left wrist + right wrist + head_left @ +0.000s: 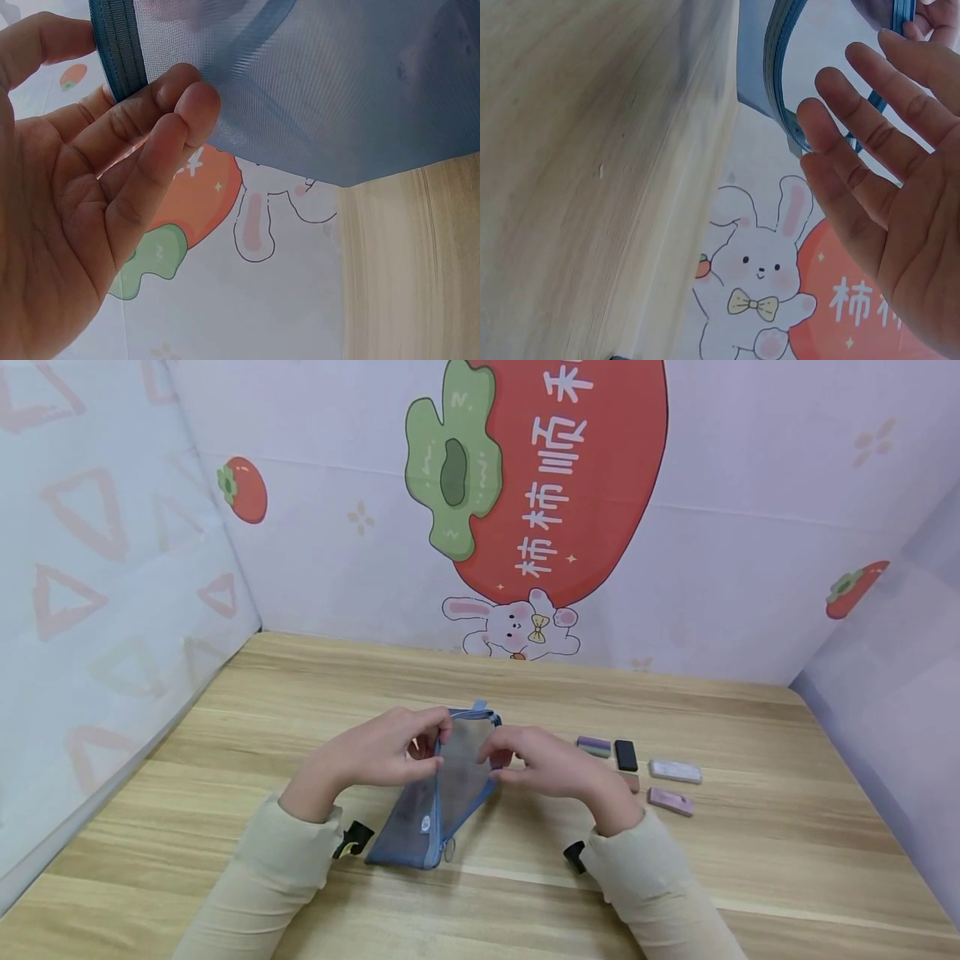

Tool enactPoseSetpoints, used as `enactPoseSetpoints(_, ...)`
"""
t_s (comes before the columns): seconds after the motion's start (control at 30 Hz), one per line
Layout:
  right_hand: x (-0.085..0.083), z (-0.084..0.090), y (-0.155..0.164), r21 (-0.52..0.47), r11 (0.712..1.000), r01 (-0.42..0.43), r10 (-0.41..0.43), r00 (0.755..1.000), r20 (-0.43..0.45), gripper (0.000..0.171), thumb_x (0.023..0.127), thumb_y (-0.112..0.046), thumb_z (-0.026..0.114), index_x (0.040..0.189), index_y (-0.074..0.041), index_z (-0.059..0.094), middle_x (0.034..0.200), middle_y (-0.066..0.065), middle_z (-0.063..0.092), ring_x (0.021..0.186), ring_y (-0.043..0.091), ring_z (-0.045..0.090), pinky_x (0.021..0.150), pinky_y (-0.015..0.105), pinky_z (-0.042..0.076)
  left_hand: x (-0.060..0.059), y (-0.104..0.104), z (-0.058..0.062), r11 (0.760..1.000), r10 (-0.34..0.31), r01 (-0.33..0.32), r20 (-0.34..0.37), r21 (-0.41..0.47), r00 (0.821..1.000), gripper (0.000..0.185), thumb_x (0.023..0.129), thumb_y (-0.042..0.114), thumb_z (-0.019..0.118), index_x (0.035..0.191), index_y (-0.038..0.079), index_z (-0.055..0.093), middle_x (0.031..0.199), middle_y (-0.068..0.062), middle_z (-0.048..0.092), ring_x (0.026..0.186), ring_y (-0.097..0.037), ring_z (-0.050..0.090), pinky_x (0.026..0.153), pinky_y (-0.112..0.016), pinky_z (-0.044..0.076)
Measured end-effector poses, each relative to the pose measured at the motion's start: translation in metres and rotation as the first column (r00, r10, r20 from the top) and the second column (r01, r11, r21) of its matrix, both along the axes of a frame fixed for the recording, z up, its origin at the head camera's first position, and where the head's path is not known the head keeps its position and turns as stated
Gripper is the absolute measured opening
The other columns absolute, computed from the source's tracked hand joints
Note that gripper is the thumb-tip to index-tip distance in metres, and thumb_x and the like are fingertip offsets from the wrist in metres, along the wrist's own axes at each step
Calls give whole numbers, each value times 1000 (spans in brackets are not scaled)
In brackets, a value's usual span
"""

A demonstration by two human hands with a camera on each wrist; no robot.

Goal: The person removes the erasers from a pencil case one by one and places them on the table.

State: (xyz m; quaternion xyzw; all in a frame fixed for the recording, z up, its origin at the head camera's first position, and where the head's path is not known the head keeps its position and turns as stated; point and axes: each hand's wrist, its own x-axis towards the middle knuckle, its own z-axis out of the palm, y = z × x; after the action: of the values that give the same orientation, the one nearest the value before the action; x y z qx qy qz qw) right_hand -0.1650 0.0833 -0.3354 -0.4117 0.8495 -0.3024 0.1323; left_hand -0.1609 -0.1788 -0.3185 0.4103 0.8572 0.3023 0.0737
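Pouch (442,793), blue mesh with a zipper, sits mid-frame on the wooden table (225,760), far end lifted off the wood between both hands, near end resting on the table toward the lower centre. Left hand (375,752), just left of centre, pinches the pouch's left top edge; the left wrist view shows thumb and fingers (176,105) curled onto the blue band and mesh. Right hand (547,764), just right of centre, is at the pouch's right edge; in the right wrist view its fingers (870,135) look fairly straight beside the zipper strip, so it touches rather than clamps, though the thumb is hidden and I cannot tell if it pinches. Hands are close together, pouch mouth between them. Right of frame: five small erasers (675,771) in purple, black, white and pink lie in a cluster on the table, apart from the pouch.

Step in hand, by my read: spreading the pouch mouth open. Next move likely needs the left hand to keep the opening wide while the right goes for an eraser
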Motion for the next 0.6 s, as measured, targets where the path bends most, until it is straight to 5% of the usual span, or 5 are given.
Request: enactPoseSetpoints(0.6,-5,-8,-31,35,994,-100,99,995,11,20,94,-7,63,113,-3,68,100,6,68,86,11,59,78,24,52,-1,-1,1,1000,-22,22,17,8,1000,15,86,12,60,99,13,52,75,8,61,70,-2,59,70,-25,54)
